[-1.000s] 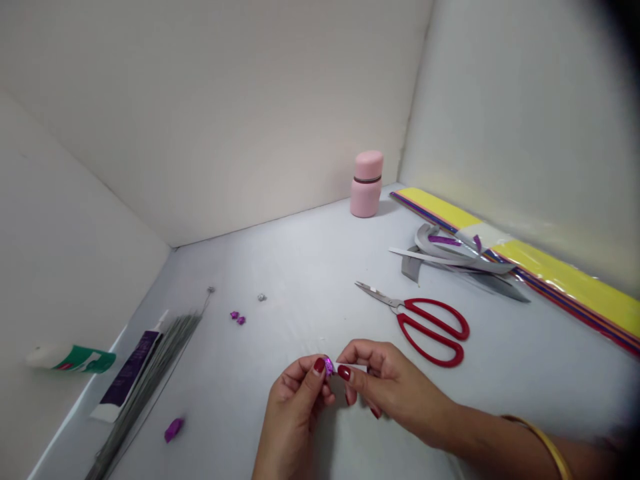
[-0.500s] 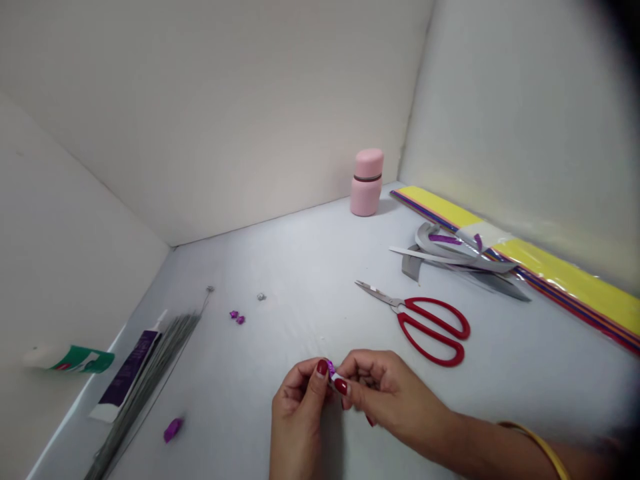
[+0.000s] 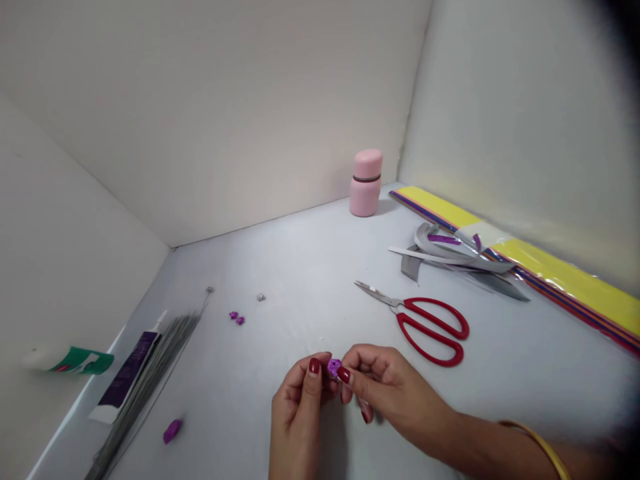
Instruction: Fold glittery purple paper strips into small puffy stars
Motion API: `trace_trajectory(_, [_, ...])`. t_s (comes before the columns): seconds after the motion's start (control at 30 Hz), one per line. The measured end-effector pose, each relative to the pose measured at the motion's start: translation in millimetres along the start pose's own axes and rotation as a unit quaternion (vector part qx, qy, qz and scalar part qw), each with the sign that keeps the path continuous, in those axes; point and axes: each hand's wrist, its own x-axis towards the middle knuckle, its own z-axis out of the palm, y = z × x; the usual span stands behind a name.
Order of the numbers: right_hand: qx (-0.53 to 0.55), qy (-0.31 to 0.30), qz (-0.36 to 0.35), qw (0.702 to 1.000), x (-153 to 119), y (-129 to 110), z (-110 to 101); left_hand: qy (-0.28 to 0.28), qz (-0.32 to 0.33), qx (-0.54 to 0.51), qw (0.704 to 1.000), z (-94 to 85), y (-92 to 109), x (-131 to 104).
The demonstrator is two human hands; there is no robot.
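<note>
Between my two hands, low in the middle of the head view, is a small folded piece of glittery purple paper (image 3: 335, 367), roughly five-sided. My right hand (image 3: 387, 387) pinches its right side between thumb and forefinger. The fingers of my left hand (image 3: 305, 400) support it from the left and behind, the thumb beside its edge. Two little purple paper stars (image 3: 237, 318) lie together to the left, with a silver star (image 3: 261, 297) close by. Red-handled scissors (image 3: 420, 323) rest beyond my right hand, blades slightly apart.
A bundle of thin wires (image 3: 155, 373), a purple-and-white glue tube (image 3: 129, 370) and a crumpled purple piece (image 3: 173, 431) lie on the left. A green-labelled tube (image 3: 85, 360) is farther left. On the right are silver strips (image 3: 450, 260) and a yellow paper pack (image 3: 565, 273); a pink flask (image 3: 366, 183) stands behind.
The purple paper has turned so its broad face shows. My left thumb has shifted left off its face, and the white part seen before is hidden.
</note>
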Motion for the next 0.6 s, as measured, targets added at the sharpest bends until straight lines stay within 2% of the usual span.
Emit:
trace_trajectory(0.07, [0.000, -0.003, 0.001, 1.000, 0.1, 0.2, -0.4, 0.004, -0.016, -0.004, 1.000, -1.0, 1.2, 1.3])
trace_trajectory(0.43, [-0.001, -0.008, 0.000, 1.000, 0.7, -0.5, -0.2, -0.009, 0.034, 0.044, 0.998, 3.2, 13.3, -1.0])
trace_trajectory(0.6, [0.007, -0.006, 0.011, 1.000, -0.1, 1.3, -0.6, 0.011, 0.123, 0.128, 0.984, 2.2, 14.0, -4.0])
